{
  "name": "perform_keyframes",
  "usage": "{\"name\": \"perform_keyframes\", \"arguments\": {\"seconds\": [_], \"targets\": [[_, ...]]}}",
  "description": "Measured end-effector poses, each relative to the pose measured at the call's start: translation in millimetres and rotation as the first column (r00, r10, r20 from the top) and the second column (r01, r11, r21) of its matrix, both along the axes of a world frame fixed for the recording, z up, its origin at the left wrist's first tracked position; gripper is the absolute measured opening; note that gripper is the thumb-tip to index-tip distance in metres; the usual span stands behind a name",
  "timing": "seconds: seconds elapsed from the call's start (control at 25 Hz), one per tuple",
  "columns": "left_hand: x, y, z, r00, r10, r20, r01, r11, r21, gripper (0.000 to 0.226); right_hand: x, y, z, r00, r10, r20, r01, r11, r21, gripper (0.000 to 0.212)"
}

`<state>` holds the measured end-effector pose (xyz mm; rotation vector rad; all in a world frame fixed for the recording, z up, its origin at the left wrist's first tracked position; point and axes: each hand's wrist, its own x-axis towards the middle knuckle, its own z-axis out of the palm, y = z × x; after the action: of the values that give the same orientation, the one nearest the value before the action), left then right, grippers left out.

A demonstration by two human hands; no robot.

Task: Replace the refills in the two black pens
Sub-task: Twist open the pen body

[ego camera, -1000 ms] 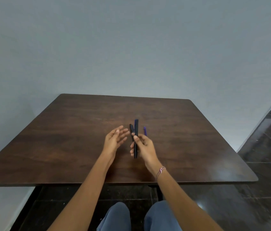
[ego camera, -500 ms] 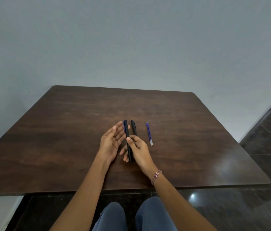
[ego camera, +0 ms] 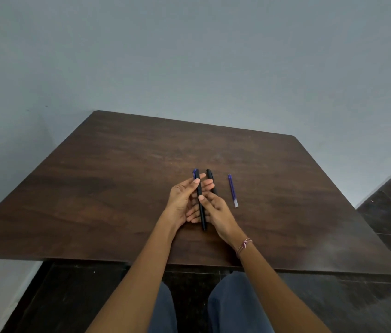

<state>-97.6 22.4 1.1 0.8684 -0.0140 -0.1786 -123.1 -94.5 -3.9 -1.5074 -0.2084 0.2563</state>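
**Black pen held in both hands above the surface**

One black pen point(ego camera: 202, 217) is held between both hands over the near middle of the brown surface point(ego camera: 117, 188). Its long axis runs almost straight away from the person, with the far end leaning slightly left. The far end, where a blue tip is seen, is pointed at the grey wall point(ego camera: 189, 56). The near end is pointed back toward the person's lap.

The left hand point(ego camera: 181, 200) is placed at the far half of the pen. Its thumb is laid over the barrel and its fingers point(ego camera: 208, 182) are cupped beneath, so the pen is pinched there. The right hand point(ego camera: 219, 212) is set at the middle of the barrel, with the thumb pressed on top and the fingers curled underneath, so the pen is grasped there as well. A beaded bracelet point(ego camera: 245, 244) is worn on the right wrist.

The other pen point(ego camera: 210, 175) is left lying on the surface just right of the held one and roughly parallel to it, with its far end pointed at the wall. Its near part is hidden behind the hands, and whether it is touched by them cannot be told.

A blue refill point(ego camera: 232, 188) is laid further right, apart from both pens. It is also aligned away from the person, with its clear end turned toward the person.
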Motion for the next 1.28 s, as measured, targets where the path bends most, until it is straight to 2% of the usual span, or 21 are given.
{"name": "perform_keyframes", "arguments": {"seconds": [0.32, 0.44, 0.6, 0.72, 0.88, 1.28], "targets": [[-3, -4, 0, 0.995, 0.043, 0.093, -0.054, 0.99, 0.129, 0.026, 4, -4, -2, 0.998, 0.05, -0.039, -0.045, 0.993, 0.11, 0.023], [-6, -6, 0, 0.992, 0.062, 0.114, -0.081, 0.982, 0.169, 0.025, 5, -4, -1, 0.998, 0.058, -0.017, -0.056, 0.993, 0.099, 0.023], [-8, -6, 2, 0.99, 0.103, 0.101, -0.119, 0.978, 0.17, 0.023, 1, 1, -4, 0.998, -0.002, 0.056, 0.004, 0.999, -0.039, 0.021], [-9, -8, 2, 0.987, 0.135, 0.089, -0.147, 0.977, 0.152, 0.023, 1, 4, -5, 0.991, -0.035, 0.126, 0.059, 0.98, -0.19, 0.02], [-4, -7, -2, 0.988, 0.134, 0.081, -0.146, 0.976, 0.164, 0.022, 1, 9, -3, 0.985, -0.054, 0.164, 0.102, 0.948, -0.302, 0.025], [11, -5, -11, 0.981, 0.166, 0.096, -0.182, 0.965, 0.19, 0.022, 6, 14, -10, 0.965, -0.076, 0.252, 0.181, 0.886, -0.426, 0.024]]}}
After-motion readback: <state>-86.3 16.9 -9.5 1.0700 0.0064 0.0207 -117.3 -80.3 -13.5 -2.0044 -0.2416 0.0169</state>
